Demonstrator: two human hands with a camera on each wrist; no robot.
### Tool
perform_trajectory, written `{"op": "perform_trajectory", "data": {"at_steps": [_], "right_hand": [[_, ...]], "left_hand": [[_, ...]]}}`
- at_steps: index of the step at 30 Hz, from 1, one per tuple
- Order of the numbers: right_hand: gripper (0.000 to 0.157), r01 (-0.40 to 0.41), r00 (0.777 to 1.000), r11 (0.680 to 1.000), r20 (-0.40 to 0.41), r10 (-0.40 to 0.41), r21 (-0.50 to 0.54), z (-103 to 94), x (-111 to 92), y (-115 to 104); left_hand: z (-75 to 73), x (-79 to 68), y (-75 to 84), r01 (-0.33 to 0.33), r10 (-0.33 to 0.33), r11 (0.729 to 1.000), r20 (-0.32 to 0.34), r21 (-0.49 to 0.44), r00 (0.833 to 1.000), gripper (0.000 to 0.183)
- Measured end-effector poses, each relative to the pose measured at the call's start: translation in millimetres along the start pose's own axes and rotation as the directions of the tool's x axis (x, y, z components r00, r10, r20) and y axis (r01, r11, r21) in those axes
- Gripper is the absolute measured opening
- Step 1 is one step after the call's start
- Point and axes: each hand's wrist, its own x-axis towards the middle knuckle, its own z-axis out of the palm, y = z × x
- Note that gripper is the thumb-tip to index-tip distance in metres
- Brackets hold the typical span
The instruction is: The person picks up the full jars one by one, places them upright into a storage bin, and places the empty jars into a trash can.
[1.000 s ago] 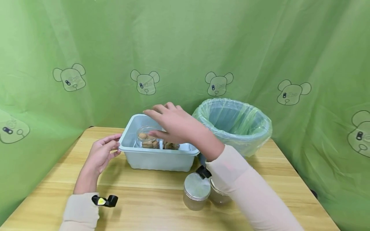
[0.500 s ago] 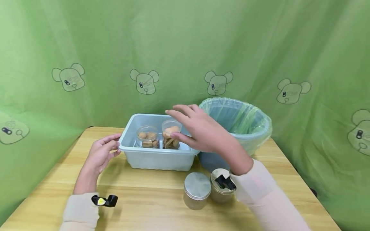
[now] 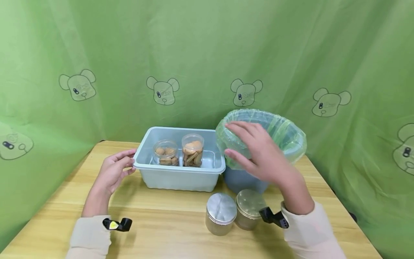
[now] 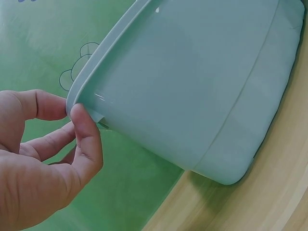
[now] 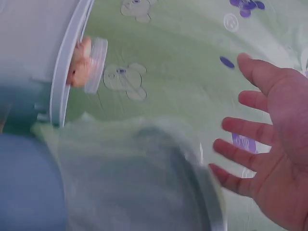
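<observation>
My left hand [image 3: 111,171] pinches the left corner of a pale blue plastic bin [image 3: 181,179] between thumb and fingers, as the left wrist view shows at the rim [image 4: 98,60]. Two clear jars stand upright inside the bin: a shorter jar of round brown cookies [image 3: 166,153] and a taller jar of cookies [image 3: 193,150]. Over the near side of a bag-lined blue bucket [image 3: 245,180], my right hand [image 3: 263,154] is spread with nothing in it. In the right wrist view its fingers are parted, beside the bucket's rim.
Two jars with silvery lids, a left jar [image 3: 221,214] and a right jar [image 3: 249,208], stand side by side on the wooden table [image 3: 161,223], in front of the bucket. A green curtain [image 3: 200,46] hangs around the back and sides.
My right hand has moved right from above the jars in the bin to over the bucket, uncovering the taller jar. My left hand stays on the bin's corner.
</observation>
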Motion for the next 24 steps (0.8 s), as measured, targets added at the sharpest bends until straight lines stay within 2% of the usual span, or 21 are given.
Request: {"op": "perform_trajectory", "data": {"at_steps": [4,8,12,16,20,24], "right_hand": [[0.054,0.014,0.991,1.0,-0.132,-0.012,0.015,-8.2,-12.4,11.8],[0.056,0.012,0.97,1.0,-0.244,-0.006,0.024,-14.5,-22.8,26.2],[0.058,-0.05,0.956,0.998,-0.288,0.056,0.029,-20.7,-36.0,40.7],[0.053,-0.16,0.938,0.987,-0.306,0.162,0.033,-26.4,-51.7,54.3],[0.05,-0.263,0.9,0.964,-0.348,0.263,0.05,-28.9,-66.8,68.6],[0.047,-0.335,0.844,0.937,-0.41,0.345,0.098,-28.0,-78.9,82.7]], "left_hand": [[0.0,0.1,-0.9,0.002,-0.002,1.0,0.002,-0.003,1.0,0.045],[-0.6,0.9,-1.6,-0.001,0.001,1.0,-0.01,0.004,1.0,0.044],[-1.1,1.3,-2.0,-0.001,0.001,1.0,-0.017,0.003,1.0,0.045],[-0.5,1.6,-1.3,-0.005,0.005,1.0,-0.017,0.006,1.0,0.045],[-0.3,2.2,-0.6,-0.006,0.006,1.0,-0.014,0.012,1.0,0.045],[-0.6,1.7,-0.6,-0.004,0.004,1.0,-0.015,0.009,1.0,0.045]]}}
